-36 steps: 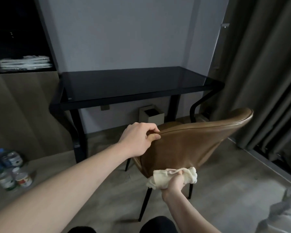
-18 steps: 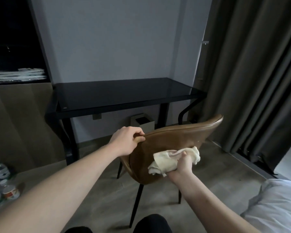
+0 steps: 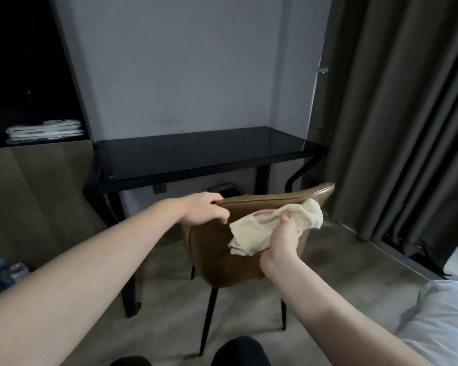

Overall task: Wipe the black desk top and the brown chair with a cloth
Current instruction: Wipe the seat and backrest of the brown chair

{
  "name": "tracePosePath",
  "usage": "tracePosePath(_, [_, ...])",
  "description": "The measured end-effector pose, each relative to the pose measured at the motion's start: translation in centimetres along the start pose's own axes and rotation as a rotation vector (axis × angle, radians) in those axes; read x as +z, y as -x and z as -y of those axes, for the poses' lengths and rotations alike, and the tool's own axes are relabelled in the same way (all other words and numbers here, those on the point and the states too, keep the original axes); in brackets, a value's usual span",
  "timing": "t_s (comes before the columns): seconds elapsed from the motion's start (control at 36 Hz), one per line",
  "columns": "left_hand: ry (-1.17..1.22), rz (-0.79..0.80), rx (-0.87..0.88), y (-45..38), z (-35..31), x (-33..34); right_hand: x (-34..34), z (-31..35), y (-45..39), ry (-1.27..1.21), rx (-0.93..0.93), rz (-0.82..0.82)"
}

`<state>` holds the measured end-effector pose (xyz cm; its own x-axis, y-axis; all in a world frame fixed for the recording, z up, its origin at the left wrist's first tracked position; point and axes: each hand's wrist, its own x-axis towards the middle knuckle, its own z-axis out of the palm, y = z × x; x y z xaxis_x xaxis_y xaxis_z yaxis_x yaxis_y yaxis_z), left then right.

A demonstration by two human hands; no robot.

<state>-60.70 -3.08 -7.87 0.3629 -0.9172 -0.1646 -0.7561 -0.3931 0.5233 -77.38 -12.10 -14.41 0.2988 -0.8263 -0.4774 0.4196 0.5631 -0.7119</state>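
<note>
While both arms reach in from the bottom of the frame, the scene reads so:
Left hand: the left hand (image 3: 202,209) curls its fingers over the top edge of the brown chair (image 3: 222,249) at centre, gripping the backrest.
Right hand: the right hand (image 3: 282,241) clutches the cream cloth (image 3: 257,228), fingers wrapped round it, pressing it on the back of the backrest near its upper right.
Chair: it stands at centre frame, backrest toward the camera, just in front of the desk.
Desk: the black desk top (image 3: 196,151) sits above centre against the grey wall.
Surroundings: curtains (image 3: 397,114) hang at right; water bottles (image 3: 8,272) stand at lower left; white bedding (image 3: 444,320) shows at lower right.
</note>
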Motion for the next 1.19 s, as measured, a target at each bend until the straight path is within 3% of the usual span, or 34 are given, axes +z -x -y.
tracePosePath(0.11, [0.16, -0.045, 0.205, -1.6, -5.0, 1.1, 0.0, -3.5, -2.9, 0.006, 0.083, -0.037])
tracePosePath(0.22, [-0.052, -0.084, 0.136, -4.3, -7.7, 2.9, -1.1, -8.2, -6.7, 0.008, 0.132, -0.043])
tracePosePath(0.33, [-0.061, -0.129, 0.105, -5.7, -8.1, 3.2, -4.1, -12.1, -11.6, 0.039, 0.213, -0.062])
tracePosePath(0.42, [-0.05, -0.136, 0.126, -6.0, -7.2, 3.4, -5.1, -12.0, -11.5, 0.077, 0.28, -0.042])
tracePosePath(0.53, [-0.072, -0.184, 0.159, -6.2, -7.0, 3.6, -5.2, -10.9, -12.2, 0.081, 0.225, -0.036])
tracePosePath(0.69, [-0.045, -0.169, 0.161, -5.8, -7.1, 3.5, -5.5, -5.6, -12.2, -0.081, 0.168, 0.004])
tracePosePath(0.92, [-0.036, -0.17, 0.131, -4.9, -7.3, 3.4, -4.6, 5.7, -7.8, 0.077, -0.102, 0.05])
tracePosePath(1.08, [0.005, -0.164, 0.088, -4.4, -7.3, 3.7, -4.4, 9.7, -5.3, 0.336, -0.561, 0.151])
tracePosePath(1.19, [-0.011, -0.145, 0.085, -4.1, -7.5, 3.5, -3.8, 10.1, -3.3, 0.712, -0.982, 0.268])
